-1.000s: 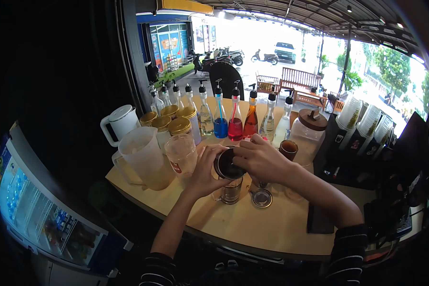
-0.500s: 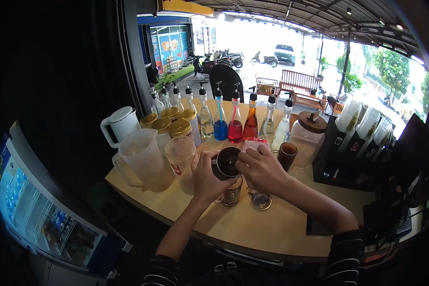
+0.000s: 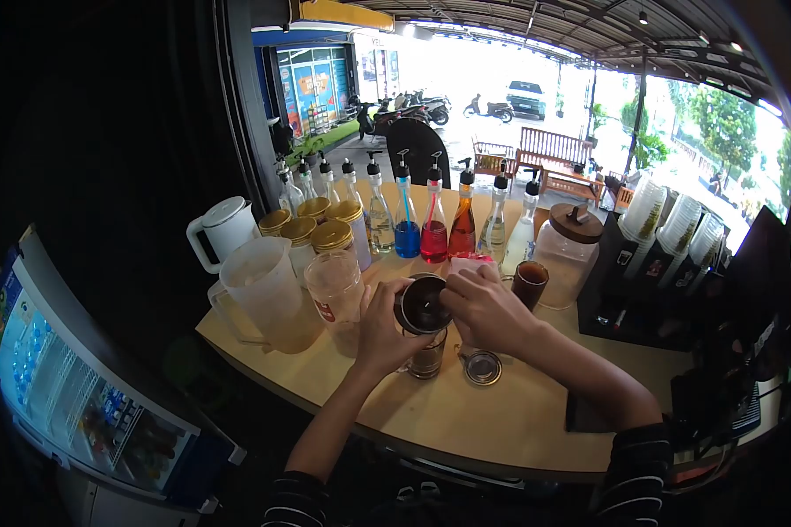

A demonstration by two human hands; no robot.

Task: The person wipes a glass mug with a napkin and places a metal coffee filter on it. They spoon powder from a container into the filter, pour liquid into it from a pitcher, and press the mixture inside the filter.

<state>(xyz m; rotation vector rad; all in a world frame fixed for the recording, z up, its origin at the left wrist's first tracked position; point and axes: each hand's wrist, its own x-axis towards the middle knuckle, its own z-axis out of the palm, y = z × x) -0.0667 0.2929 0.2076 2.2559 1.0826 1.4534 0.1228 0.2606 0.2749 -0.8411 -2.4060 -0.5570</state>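
Observation:
My left hand (image 3: 385,327) wraps round a dark round metal cup (image 3: 425,307), tilted so its open mouth faces me. The inside looks dark, with a small bright spot at the bottom. Fingers of my right hand (image 3: 488,307) are closed at the cup's right rim; their tips are partly hidden. Just below the cup, a clear glass mug (image 3: 426,362) stands on the table, its top covered by the cup and my left hand. Right of the mug lies a round metal lid or strainer (image 3: 482,369). A pink-and-white packet (image 3: 473,263) shows partly behind my right hand.
On the wooden table (image 3: 501,422) stand a plastic pitcher (image 3: 259,285), a clear jar (image 3: 334,285), gold-lidded jars (image 3: 332,235), several pump bottles (image 3: 433,233), a brown glass (image 3: 530,285) and a wooden-lidded jar (image 3: 569,263). A black cup holder (image 3: 628,307) is at right.
The cup has shifted slightly right and down and its mouth turns a little more towards me. My right hand has moved slightly along with it. The other table items look unchanged.

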